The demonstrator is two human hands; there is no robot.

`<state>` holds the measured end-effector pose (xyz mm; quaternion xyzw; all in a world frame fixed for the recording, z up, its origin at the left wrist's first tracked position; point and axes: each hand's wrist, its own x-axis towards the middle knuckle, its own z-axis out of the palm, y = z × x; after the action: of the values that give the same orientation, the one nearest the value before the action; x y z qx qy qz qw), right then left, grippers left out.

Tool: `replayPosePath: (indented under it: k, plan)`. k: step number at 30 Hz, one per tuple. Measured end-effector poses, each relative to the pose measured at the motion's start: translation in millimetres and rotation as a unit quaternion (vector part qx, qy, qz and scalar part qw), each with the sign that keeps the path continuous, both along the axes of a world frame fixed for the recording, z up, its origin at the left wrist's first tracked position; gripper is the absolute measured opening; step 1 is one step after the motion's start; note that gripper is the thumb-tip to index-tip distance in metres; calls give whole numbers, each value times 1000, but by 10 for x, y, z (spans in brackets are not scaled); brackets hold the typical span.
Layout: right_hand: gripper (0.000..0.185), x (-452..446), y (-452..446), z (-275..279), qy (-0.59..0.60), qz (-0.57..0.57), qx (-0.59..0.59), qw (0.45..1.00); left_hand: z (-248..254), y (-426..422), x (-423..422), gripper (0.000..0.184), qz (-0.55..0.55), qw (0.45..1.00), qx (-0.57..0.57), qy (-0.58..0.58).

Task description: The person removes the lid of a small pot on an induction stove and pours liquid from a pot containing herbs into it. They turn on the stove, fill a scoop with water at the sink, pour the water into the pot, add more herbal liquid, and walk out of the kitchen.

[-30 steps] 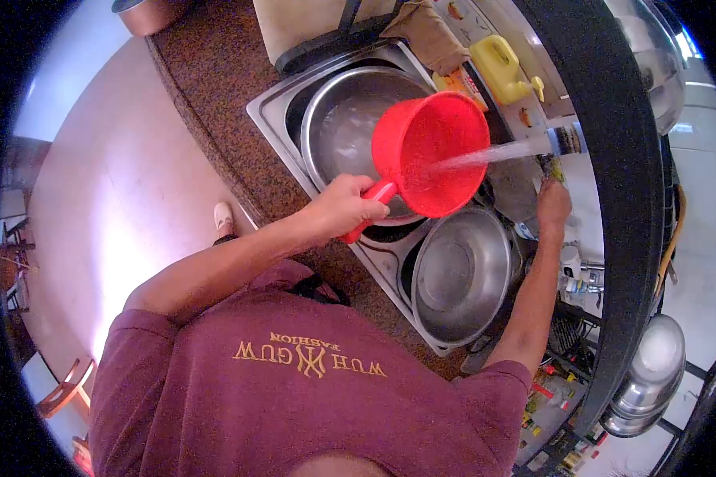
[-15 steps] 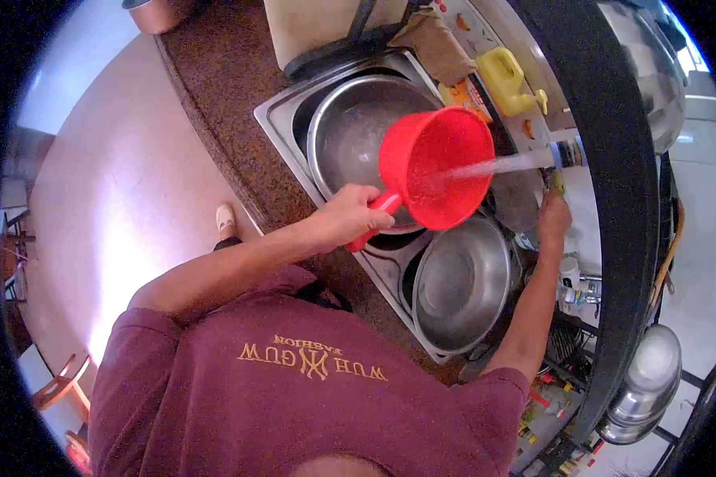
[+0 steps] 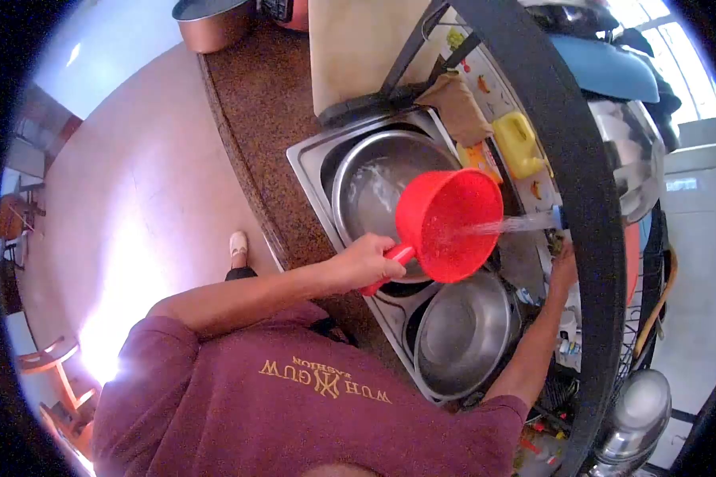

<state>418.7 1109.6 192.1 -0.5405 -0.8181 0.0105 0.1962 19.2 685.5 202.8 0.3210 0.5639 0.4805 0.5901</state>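
Note:
My left hand [image 3: 366, 261] is closed around the handle of a red plastic dipper [image 3: 445, 230], which is tilted with its mouth towards the tap. A stream of water [image 3: 525, 225] shoots from the tap's blue-ringed outlet [image 3: 558, 217] into the dipper. Below the dipper, a large steel basin [image 3: 366, 187] with water in it sits in the sink [image 3: 310, 163]. My right hand [image 3: 563, 269] is beside the tap, its fingers curled and partly hidden by the black rack edge. A second steel basin [image 3: 463, 338] rests in the nearer sink bowl.
A black rack [image 3: 585, 159] curves along the right, with steel pots [image 3: 640, 405] and a blue item [image 3: 605, 67] on it. Behind the sink stand a yellow jug [image 3: 521, 143] and a brown cloth-like piece [image 3: 457, 107]. A copper-coloured pot [image 3: 215, 28] sits on the speckled counter [image 3: 254, 103].
The whole view has shifted, so the sink and dipper appear lower. Water keeps running into the dipper, and both hands stay at the dipper and the tap.

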Motion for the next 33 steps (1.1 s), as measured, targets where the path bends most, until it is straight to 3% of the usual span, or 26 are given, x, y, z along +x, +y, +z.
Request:
replayPosePath:
  k: [1,4,7,8,10,11,14,16,17,19,22,26,29,33]
  plan:
    - [45,60,99,-38,42,-18,-48,998,9,-22,-14,25,-2,1000,3,-1]
    - [47,-344,-163,238,-17,-109,-103,989,19,-94,-71,25,4,1000,-12,-5]
    - [49,-517,-369,326,-40,-137,-81,986,-74,-255,-127,25,13,999,1,-48]
    - [46,-540,-452,323,-49,-103,11,993,-57,-319,-177,24,14,999,-4,-32]
    - [44,-656,-858,405,12,-75,37,996,96,-439,-285,27,6,999,-17,37]
    - [44,-767,-1131,445,87,-79,-23,993,145,-509,-316,27,-13,999,-19,37]
    - [37,-738,-1712,123,64,-18,83,994,284,-683,-450,40,32,999,20,-5]
    - [25,-993,-2277,231,148,-32,-8,989,385,-793,-571,41,10,1000,9,7]
    - [25,-1057,-2532,218,134,-51,-20,989,432,-844,-643,42,3,1000,-1,17]
    - [28,-1076,-2973,12,181,-35,26,982,487,-949,-783,44,-30,998,-18,42]
    - [26,-1156,-3745,-81,177,-98,-24,979,502,-1142,-958,45,-39,998,-24,33]
    - [23,-1318,-4866,-231,220,-125,1,968,614,-1397,-1208,47,-107,992,-41,52]
    - [19,-1499,-5819,-365,261,-215,-30,941,631,-1647,-1416,49,-182,982,-31,50]
    - [23,-1869,-7109,-671,223,-360,-31,905,683,-2072,-1554,49,-250,966,-24,66]
